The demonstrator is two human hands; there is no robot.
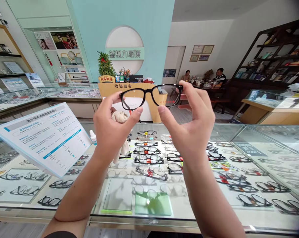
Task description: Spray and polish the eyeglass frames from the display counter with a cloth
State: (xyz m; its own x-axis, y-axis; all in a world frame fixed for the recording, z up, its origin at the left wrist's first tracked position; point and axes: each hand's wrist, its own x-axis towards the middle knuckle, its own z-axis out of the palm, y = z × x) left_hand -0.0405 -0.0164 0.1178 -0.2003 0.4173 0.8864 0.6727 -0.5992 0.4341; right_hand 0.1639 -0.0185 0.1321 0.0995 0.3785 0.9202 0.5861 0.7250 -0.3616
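Note:
A pair of black-framed eyeglasses [148, 91] is held up in front of me above the glass counter. My left hand [112, 127] grips its left side, with the thumb below the left lens. A bunched cream cloth [120, 116] is tucked in that same hand and hangs down behind it. On the other side, my right hand [192, 119] pinches the frame near its right hinge, thumb under the right lens. Small red lettering shows on the right lens. The temples point away from me and are partly hidden.
Rows of eyeglasses [146, 150] lie in the glass display counter [119, 219] below. A tilted printed sign [45, 135] and a small white bottle [93, 136] stand at left. Beyond are a wooden cashier desk [103, 91], a potted plant [106, 65] and two people seated at a table.

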